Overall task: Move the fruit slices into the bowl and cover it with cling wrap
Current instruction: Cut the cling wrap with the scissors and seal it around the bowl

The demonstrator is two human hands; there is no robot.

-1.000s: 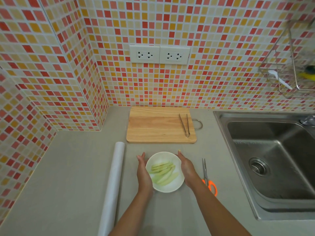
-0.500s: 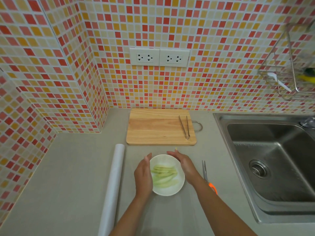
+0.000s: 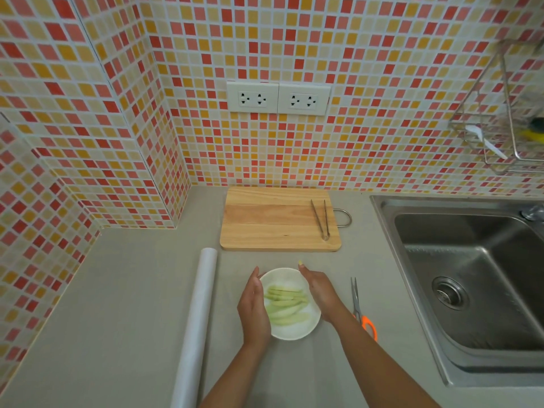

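Scissors (image 3: 359,308) right — roll (image 3: 195,322) left

Head camera looks steeply down (wide-angle) over the counter (image 3: 123,290); near.

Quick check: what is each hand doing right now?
Left hand: open, straight fingers against the left side of the bowl.
Right hand: open, fingers against the bowl's right side.
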